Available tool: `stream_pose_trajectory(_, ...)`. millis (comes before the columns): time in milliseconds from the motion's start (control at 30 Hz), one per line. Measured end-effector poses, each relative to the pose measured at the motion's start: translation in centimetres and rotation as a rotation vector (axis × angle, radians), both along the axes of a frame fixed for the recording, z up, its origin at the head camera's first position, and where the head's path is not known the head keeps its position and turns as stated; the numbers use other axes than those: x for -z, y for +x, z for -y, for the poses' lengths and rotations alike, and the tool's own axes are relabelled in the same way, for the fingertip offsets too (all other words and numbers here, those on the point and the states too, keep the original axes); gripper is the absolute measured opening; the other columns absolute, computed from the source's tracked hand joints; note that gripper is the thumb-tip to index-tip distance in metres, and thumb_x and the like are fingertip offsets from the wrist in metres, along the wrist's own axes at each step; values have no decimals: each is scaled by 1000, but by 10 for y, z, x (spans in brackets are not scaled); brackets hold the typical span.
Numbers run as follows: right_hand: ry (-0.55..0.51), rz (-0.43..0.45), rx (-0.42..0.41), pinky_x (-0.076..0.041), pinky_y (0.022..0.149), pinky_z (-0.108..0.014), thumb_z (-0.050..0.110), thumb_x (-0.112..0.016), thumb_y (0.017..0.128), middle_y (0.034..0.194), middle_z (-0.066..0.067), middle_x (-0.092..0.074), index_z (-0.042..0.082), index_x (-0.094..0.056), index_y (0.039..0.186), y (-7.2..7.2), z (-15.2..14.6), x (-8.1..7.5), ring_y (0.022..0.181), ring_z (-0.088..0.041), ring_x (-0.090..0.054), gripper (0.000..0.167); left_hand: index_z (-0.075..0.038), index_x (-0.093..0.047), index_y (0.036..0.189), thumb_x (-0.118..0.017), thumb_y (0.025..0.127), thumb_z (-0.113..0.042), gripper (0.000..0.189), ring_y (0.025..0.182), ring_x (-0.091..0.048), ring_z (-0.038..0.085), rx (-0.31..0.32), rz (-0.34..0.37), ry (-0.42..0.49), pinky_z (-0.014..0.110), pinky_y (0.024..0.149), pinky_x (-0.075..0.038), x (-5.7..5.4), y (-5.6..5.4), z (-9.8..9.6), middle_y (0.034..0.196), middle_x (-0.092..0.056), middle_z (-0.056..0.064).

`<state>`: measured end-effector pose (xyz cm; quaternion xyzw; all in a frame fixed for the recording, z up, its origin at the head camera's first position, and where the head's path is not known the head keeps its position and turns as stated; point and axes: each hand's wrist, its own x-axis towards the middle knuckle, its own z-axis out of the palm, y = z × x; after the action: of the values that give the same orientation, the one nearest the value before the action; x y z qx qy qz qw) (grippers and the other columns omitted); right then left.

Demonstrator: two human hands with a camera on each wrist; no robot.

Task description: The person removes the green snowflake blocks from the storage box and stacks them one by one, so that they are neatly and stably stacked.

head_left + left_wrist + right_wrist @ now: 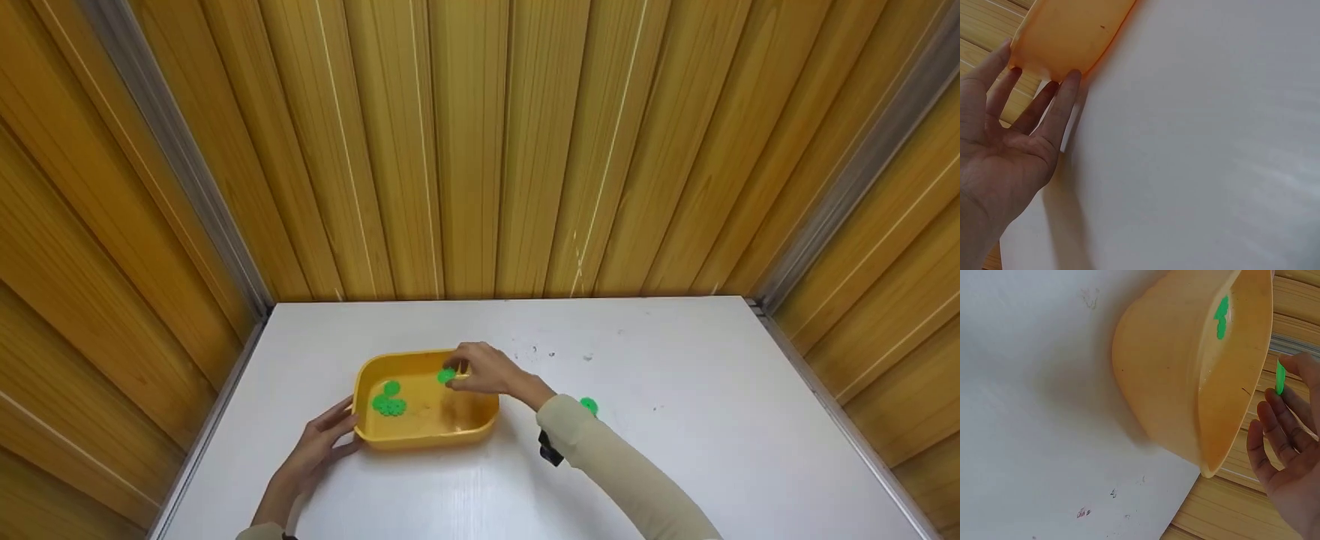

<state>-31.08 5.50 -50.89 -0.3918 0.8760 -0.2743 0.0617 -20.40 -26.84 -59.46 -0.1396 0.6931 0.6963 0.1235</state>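
Note:
A yellow plastic tub [427,442] with rounded corners stands on the white table. Several flat green discs with scalloped edges [390,406] lie together at its left end. My right hand [484,369] is over the tub's right half and pinches one more green disc [1280,378] between thumb and index finger; its other fingers are spread in the right wrist view. At the tub's left end, my left hand [319,442] touches the outer wall with nearly straight fingertips [1072,79], palm apart from it.
Another green disc [589,406] lies on the white table [712,450] to the right, partly behind the right sleeve [615,457]. Small dark marks dot the tabletop beyond the tub. Yellow wood-patterned panels [465,150] enclose the table at the back and sides.

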Motion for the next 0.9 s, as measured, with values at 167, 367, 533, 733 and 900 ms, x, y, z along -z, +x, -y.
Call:
stream_pose_trajectory(167,-111,5,-12,-65,77,-31,18,-76,91,103,-11,-74,3,-75,115,5,-35,1,94,-28,-71,28,-17,-44,156,-66,100,-30,61,129,-59,30,-7,9,2,41,103,-62,0,0,-7,157,-43,21)
stream_pose_trajectory(367,-191,10,33,-55,67,-13,17,-76,92,104,-10,-74,5,-75,115,13,-77,-3,93,-26,-69,26,-16,-47,154,-69,99,-28,61,125,-62,28,-15,16,19,41,102,-62,3,0,-12,154,-45,22)
stream_pose_trajectory(533,-212,23,56,-57,67,-13,17,-77,91,105,-10,-73,6,-74,115,12,-98,-4,92,-25,-67,27,-16,-43,156,-68,99,-31,64,126,-61,26,-15,41,8,40,103,-62,2,2,-5,157,-40,22)
stream_pose_trajectory(733,-235,29,57,-58,69,-14,18,-79,90,105,-11,-73,7,-74,116,8,-117,-2,91,-28,-68,29,-17,-40,158,-66,101,-29,64,131,-57,28,-24,52,2,39,104,-61,-2,4,5,160,-36,20)
stream_pose_trajectory(900,-221,21,101,-56,67,-14,18,-79,90,102,-11,-73,6,-75,114,12,-143,5,90,-30,-69,27,-17,-37,159,-65,101,-32,67,138,-52,36,20,39,-32,38,105,-60,-4,1,-1,161,-33,23)
